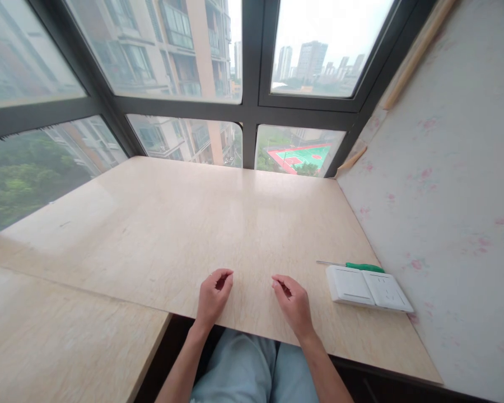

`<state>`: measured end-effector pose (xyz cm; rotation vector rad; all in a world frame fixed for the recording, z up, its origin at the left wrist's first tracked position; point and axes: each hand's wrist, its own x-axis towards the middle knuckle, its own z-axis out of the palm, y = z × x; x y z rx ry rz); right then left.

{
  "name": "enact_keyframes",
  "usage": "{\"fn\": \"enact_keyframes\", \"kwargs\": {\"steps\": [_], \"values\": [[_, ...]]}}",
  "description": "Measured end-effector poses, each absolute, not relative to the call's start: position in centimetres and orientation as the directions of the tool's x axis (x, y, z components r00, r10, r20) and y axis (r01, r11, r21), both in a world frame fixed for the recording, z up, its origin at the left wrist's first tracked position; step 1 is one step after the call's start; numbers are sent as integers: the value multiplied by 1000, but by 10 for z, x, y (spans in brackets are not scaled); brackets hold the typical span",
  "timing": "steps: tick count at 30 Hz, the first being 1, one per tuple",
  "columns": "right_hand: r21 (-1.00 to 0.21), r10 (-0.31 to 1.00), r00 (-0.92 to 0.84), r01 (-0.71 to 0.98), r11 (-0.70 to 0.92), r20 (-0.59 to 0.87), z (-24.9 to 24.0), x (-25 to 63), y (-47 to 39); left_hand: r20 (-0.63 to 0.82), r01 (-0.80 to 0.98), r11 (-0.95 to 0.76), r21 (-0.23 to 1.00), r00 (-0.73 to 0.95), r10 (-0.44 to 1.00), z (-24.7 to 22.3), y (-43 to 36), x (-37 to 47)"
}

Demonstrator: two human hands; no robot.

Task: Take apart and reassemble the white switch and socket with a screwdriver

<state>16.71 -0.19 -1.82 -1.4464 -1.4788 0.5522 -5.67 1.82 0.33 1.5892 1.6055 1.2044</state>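
Observation:
Both hands rest near the front edge of a beige stone-patterned counter (pixel 185 224), a short gap between them. My left hand (pixel 214 295) has its fingers curled and thumb drawn against the fingertips, with no object visible in it. My right hand (pixel 293 302) is curled the same way, and nothing shows between its fingers. To the right of my right hand lies a white double panel (pixel 367 288) with a switch half and a socket half. Just behind the panel is a screwdriver with a green handle (pixel 364 267), its thin metal shaft pointing left.
A wall with faded pink flowers (pixel 457 224) borders the counter on the right. Dark-framed windows (pixel 247 112) stand along the back and left. A second counter section (pixel 67 330) extends at the lower left. My legs are below the front edge.

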Motion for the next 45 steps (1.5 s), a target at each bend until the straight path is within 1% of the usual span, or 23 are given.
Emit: {"fn": "enact_keyframes", "kwargs": {"steps": [15,24,33,40,43,45], "values": [[-840,934,146,498,216,326,-15,167,-2,184,487,-95,868,-138,973,3,20,-56],[-848,932,169,491,202,319,-12,164,1,162,507,-68,859,-145,976,0,22,-58],[-888,947,164,419,188,277,-8,165,1,120,504,-26,863,-156,981,0,23,-58],[-934,955,175,310,177,239,-2,174,-16,66,529,49,847,-195,979,-4,27,-63],[-938,956,157,287,196,248,10,192,-36,47,527,68,847,-202,978,-2,28,-64],[-919,949,122,313,240,289,23,214,-50,41,514,74,854,-209,977,0,27,-63]]}}
